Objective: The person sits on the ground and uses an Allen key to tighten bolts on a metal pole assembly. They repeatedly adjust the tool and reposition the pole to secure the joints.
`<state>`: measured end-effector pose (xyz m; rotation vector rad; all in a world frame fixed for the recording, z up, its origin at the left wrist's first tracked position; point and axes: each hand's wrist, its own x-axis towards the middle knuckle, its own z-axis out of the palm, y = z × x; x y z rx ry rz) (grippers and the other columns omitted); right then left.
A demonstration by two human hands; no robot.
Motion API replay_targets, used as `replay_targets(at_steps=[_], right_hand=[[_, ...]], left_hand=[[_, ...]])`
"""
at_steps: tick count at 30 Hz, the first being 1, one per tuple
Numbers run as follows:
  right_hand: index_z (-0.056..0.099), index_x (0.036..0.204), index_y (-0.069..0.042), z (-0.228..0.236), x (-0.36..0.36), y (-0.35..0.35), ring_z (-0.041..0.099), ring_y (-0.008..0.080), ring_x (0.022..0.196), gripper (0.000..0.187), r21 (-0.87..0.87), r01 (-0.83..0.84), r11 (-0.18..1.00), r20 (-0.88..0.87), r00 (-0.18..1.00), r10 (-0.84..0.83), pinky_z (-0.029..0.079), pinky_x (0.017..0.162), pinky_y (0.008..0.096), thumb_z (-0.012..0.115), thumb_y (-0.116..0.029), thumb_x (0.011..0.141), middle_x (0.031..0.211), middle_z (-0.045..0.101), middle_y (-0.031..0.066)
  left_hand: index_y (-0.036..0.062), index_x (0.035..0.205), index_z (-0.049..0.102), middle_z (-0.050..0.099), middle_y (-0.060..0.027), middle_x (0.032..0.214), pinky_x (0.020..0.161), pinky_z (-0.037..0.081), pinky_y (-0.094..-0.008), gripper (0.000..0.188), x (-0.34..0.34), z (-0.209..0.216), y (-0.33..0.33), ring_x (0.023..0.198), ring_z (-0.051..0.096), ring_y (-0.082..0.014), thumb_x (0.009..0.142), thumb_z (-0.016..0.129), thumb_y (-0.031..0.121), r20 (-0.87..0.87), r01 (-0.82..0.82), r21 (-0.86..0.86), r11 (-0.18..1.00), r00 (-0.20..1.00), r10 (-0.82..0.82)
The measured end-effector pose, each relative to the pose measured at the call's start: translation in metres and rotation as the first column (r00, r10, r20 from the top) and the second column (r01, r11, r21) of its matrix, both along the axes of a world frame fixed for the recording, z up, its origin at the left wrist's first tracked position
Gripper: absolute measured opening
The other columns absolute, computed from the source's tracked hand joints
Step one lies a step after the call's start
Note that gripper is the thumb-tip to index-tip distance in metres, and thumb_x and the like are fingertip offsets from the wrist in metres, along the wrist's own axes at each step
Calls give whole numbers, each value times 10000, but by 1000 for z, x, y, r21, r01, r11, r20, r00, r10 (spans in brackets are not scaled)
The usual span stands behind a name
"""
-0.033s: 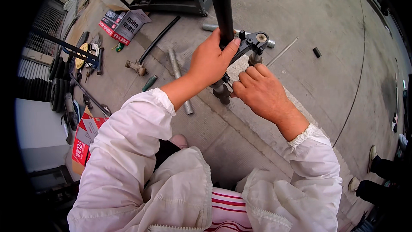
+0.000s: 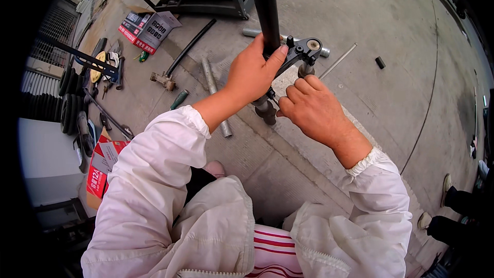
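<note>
Black tube is standing gripped in the left hand's fingers, bracket sitting beside their thumb; the right hand's fingers are resting curled just below, contents indeterminable. Parts are apparently sitting joined; remaining fastening is not showing.

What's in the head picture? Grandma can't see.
A person's left hand grips a thick black round tube; their right hand is near its black metal bracket. A grey metal pipe and red-and-grey cardboard box lie on grey concrete.
</note>
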<state>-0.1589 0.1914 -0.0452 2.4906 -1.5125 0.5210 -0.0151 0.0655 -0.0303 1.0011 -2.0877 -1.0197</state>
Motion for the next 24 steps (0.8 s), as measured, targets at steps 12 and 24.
replay_targets(at_steps=[12, 24], right_hand=[[559, 798, -117, -8, -48, -16, 556, 264, 876, 474, -285, 125, 950, 173, 982, -78, 453, 964, 427, 647, -581, 770, 868, 553, 38], [481, 748, -92, -60, -37, -27, 482, 301, 740, 555, -383, 213, 899, 328, 941, -83, 437, 770, 451, 668, -613, 704, 758, 470, 69]], left_hand=[[72, 1205, 611, 717, -117, 968, 799, 525, -403, 420, 0, -2, -2, 899, 694, -313, 962, 670, 410, -76, 36, 30, 999, 997, -33], [47, 1234, 611, 660, -56, 1006, 839, 498, -304, 385, 0, 2, -2, 918, 610, -137, 935, 741, 252, -2, 8, 24, 1000, 1000, -8]])
